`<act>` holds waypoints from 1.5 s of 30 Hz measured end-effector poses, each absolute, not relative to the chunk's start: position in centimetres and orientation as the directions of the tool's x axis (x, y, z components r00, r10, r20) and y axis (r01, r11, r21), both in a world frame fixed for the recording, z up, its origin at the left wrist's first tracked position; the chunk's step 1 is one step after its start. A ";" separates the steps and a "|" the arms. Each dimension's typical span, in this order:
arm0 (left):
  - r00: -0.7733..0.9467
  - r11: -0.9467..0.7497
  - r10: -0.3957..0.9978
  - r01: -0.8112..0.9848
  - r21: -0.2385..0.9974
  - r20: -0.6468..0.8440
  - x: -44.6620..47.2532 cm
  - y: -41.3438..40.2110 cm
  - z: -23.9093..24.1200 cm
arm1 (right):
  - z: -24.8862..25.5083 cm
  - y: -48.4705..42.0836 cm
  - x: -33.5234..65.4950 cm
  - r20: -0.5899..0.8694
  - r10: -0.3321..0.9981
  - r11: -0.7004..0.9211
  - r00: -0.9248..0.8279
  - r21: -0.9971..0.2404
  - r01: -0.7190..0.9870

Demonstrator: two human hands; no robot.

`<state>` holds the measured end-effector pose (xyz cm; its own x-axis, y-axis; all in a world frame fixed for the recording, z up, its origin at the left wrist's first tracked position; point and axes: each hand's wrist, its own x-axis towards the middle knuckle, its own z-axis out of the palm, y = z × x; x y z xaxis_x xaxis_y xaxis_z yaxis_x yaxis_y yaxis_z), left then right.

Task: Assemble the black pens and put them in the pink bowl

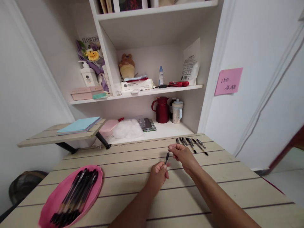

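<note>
The left hand grips a black pen while the right hand apparently pinches its upper end.

Tabletop of matt wood-look planks, scalloped tray of smooth plastic, tray's pens of glossy plastic, held pen piece with a matt grip, glossy jug, matt paper note, plush cloth toy, smooth painted-looking shelving

Dark pen between left grip and right grip above slatted table, pink tray of pens
</note>
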<state>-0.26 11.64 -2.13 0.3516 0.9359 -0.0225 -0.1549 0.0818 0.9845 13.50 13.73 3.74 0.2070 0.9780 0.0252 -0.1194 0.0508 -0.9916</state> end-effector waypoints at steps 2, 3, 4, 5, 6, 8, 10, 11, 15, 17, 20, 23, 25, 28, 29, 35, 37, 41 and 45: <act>0.358 0.077 0.934 -0.154 0.985 -0.018 -0.3 11.7 -2.2 | 3.8 13.6 13.4 0.021 0.979 0.047 0.202 -0.991 -0.122; 0.361 0.071 0.933 -0.154 0.986 -0.011 -0.3 11.7 -2.2 | 3.7 13.6 13.4 0.016 0.980 0.042 0.201 -0.991 -0.127; 0.361 0.064 0.932 -0.154 0.986 -0.004 -0.3 11.7 -2.3 | 3.6 13.6 13.3 0.009 0.980 0.037 0.200 -0.990 -0.133; 0.359 0.059 0.933 -0.155 0.986 0.001 -0.3 11.7 -2.3 | 3.5 13.6 13.3 0.005 0.980 0.033 0.200 -0.990 -0.138; 0.356 0.056 0.935 -0.155 0.986 0.003 -0.3 11.7 -2.3 | 3.4 13.6 13.3 0.003 0.980 0.031 0.201 -0.990 -0.140; 0.353 0.057 0.936 -0.158 0.986 0.002 -0.3 11.7 -2.3 | 3.2 13.7 13.3 0.002 0.980 0.030 0.201 -0.990 -0.136; 0.355 0.066 0.935 -0.159 0.985 -0.006 -0.3 11.6 -2.2 | 3.1 13.7 13.3 -0.001 0.980 0.025 0.198 -0.991 -0.130; 0.357 0.072 0.934 -0.159 0.985 -0.011 -0.3 11.6 -2.1 | 3.0 13.7 13.3 -0.003 0.980 0.023 0.198 -0.991 -0.131; 0.370 0.076 0.929 -0.160 0.984 -0.011 -0.4 11.6 -1.9 | 3.2 13.7 13.4 -0.001 0.983 0.026 0.183 -0.989 -0.145; 0.374 0.068 0.928 -0.159 0.985 -0.003 -0.5 11.6 -1.9 | 3.2 13.6 13.5 0.006 0.988 0.029 0.153 -0.989 -0.145; 0.376 0.061 0.927 -0.163 0.985 0.005 -0.5 11.6 -2.1 | 3.3 13.6 13.7 0.014 0.991 0.032 0.136 -0.991 -0.133; 0.378 0.057 0.926 -0.170 0.984 0.012 -0.4 11.8 -2.3 | 3.3 13.6 13.9 0.013 0.992 0.028 0.128 -0.993 -0.117; 0.384 0.058 0.923 -0.168 0.984 0.011 -0.4 11.8 -2.3 | 3.2 13.6 13.9 0.012 0.993 0.025 0.121 -0.994 -0.108; 0.388 0.051 0.922 -0.164 0.985 0.017 -0.4 11.8 -2.3 | 3.2 13.6 13.9 0.008 0.992 0.020 0.127 -0.996 -0.089; 0.387 0.046 0.922 -0.164 0.985 0.021 -0.4 11.8 -2.2 | 3.1 13.6 13.9 0.007 0.992 0.018 0.127 -0.997 -0.079; 0.374 0.047 0.927 -0.162 0.986 0.017 -0.4 11.7 -2.3 | 3.1 13.3 13.3 0.035 0.991 0.039 0.126 -0.999 -0.030; 0.374 0.053 0.927 -0.178 0.983 0.018 -0.4 11.8 -2.3 | 3.2 13.2 13.1 0.040 0.992 0.042 0.121 -0.999 -0.012; 0.365 0.042 0.930 -0.211 0.977 0.038 -0.5 11.7 -2.2 | 3.4 13.1 13.3 0.045 0.994 0.049 0.096 -0.998 -0.045; 0.379 0.047 0.925 -0.197 0.979 0.032 -0.5 11.7 -2.2 | 3.4 13.1 13.7 0.020 0.999 0.025 0.039 -0.988 -0.150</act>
<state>-0.50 11.65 -2.18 0.3789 0.9249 0.0316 -0.1974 0.0474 0.9792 13.72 13.10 3.38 0.0386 0.9991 0.0196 -0.1503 0.0252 -0.9883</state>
